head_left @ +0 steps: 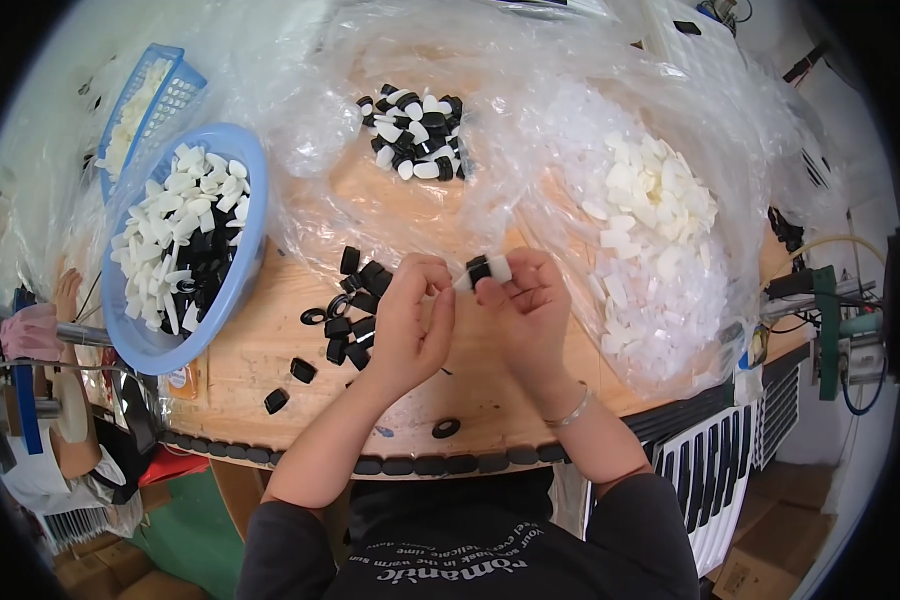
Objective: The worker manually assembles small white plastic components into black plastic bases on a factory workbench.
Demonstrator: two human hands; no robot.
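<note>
Between my two hands, above the middle of the table, is a small black-and-white plastic piece (479,270), a black collar with a white rounded tab on one side and a paler tip on the other. My right hand (530,310) pinches it between thumb and fingers. My left hand (417,315) is closed, its fingertips at the pale tip on the left side. Loose black plastic caps (338,328) and a few black rings lie beside and under my left hand. One black ring (446,428) rests near the front edge.
A blue basin (255,235) of white and black pieces stands at left, a blue basket (185,90) behind it. Farther back lies a pile of joined black-and-white pieces (420,130). Clear plastic sheeting (300,110) with white tabs (660,190) covers the right. Another person's hand (67,297) shows far left.
</note>
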